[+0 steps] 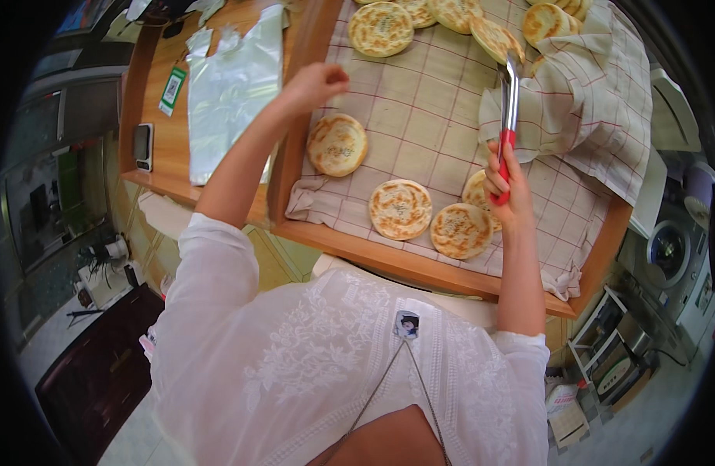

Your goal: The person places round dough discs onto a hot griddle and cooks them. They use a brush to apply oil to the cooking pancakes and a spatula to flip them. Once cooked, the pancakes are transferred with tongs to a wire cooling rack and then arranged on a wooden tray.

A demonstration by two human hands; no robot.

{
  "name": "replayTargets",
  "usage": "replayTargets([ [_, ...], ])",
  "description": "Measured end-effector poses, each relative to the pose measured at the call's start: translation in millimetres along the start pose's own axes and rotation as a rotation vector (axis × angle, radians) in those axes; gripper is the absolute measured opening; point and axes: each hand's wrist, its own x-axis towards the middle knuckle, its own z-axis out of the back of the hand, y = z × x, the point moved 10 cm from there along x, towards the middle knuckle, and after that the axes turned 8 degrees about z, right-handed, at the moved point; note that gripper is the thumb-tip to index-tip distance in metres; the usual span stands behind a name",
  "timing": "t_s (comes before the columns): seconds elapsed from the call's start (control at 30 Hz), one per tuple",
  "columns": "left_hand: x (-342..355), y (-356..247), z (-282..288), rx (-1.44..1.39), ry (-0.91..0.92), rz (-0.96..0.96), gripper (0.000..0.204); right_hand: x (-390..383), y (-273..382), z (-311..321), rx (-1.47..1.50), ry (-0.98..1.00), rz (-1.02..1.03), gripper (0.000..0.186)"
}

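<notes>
My right hand (506, 180) is wrapped round the red handle of a pair of metal tongs (510, 105). The tips of the tongs meet the edge of a round, browned flatbread (491, 36), which is tilted at the far side of the cloth. Over the left rim of the wooden tray, my left hand (315, 85) hangs with its fingers curled in and nothing visible in them. Below that hand lies one flatbread (337, 145) on the checked cloth (404, 109). Near the front edge rest more flatbreads (401, 210), two of them overlapping beside my right wrist.
A folded checked cloth (583, 101) covers part of the tray's right side, next to stacked flatbreads (545, 23). Clear plastic bags (237, 101) lie on the wooden counter to the left, with a green-and-white tag (172, 91) and a small dark-screened device (143, 147). The tray's wooden rim (388, 260) is raised.
</notes>
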Motion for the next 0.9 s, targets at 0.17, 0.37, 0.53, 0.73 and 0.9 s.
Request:
replayTargets([
  [0.17, -42, 9, -46, 0.433, -0.04, -0.096, 0.037, -56, -25, -6, -0.07, -0.027, -0.052, 0.03],
  [0.37, -45, -4, -71, 0.375, 0.472, -0.063, 0.046, -126, -32, 7, -0.349, -0.054, -0.228, 0.03],
  [0.53, 33, -77, -6, 0.311, 0.264, -0.057, 0.048, -151, -15, 14, -0.393, -0.093, -0.172, 0.028],
  [0.73, 167, -171, 41, -0.46, 0.013, 0.033, 0.035, -167, -14, 11, -0.23, -0.147, -0.106, 0.023],
  [0.9, 225, -170, 38, -0.49, -0.287, 0.08, 0.043, -198, 11, 37, -0.361, -0.252, -0.045, 0.021],
])
